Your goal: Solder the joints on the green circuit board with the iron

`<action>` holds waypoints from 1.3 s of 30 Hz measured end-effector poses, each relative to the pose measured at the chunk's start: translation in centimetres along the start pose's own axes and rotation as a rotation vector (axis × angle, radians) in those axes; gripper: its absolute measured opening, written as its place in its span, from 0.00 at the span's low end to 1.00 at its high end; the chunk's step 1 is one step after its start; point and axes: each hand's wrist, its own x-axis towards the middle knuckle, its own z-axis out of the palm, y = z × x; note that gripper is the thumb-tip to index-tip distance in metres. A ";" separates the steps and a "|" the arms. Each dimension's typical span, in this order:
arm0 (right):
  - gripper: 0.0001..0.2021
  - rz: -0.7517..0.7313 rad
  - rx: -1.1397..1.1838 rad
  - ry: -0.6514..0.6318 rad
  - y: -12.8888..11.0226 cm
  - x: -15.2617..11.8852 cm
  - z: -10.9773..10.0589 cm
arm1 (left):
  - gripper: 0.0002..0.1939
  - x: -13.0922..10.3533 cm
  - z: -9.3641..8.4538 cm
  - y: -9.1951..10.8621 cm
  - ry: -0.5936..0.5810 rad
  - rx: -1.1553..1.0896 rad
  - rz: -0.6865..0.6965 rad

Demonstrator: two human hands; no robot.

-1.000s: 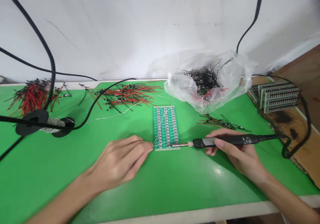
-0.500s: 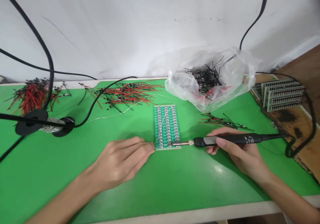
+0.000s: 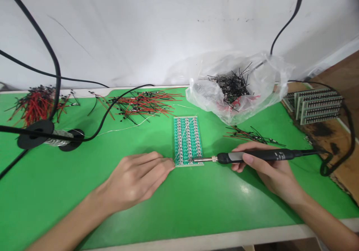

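At the left edge of the frame, a heap of red and black leads [image 3: 36, 107] lies on the green tabletop [image 3: 168, 213], with a black-flanged spool [image 3: 57, 142] of thin silvery wire [image 3: 120, 130] just below it. The wire runs rightward past a second heap of red and black leads [image 3: 143, 103]. Left of centre, the left hand [image 3: 140, 178] has its fingers drawn together, pinching the wire at the lower left corner of the circuit board [image 3: 193, 139]. That board lies flat at the centre of the frame, the wire slanting across it. The tip of a soldering iron [image 3: 230, 157] is at the board's lower part; right of centre, the right hand [image 3: 269, 172] grips the iron's handle between thumb and fingers. Above it are a small bunch of leads [image 3: 252, 135] and an open clear bag [image 3: 202, 94] of black leads. At the right, upright boards [image 3: 322, 109] stand on a brown panel [image 3: 346, 169]
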 end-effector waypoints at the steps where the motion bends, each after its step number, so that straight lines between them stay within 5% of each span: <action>1: 0.10 0.002 0.003 0.002 0.0 0.0 0.0 | 0.09 0.0 0.0 0.0 0.004 0.005 0.004; 39: 0.09 0.009 0.005 -0.027 0.2 -0.1 -0.2 | 0.08 0.0 -0.3 0.2 -0.046 0.008 -0.020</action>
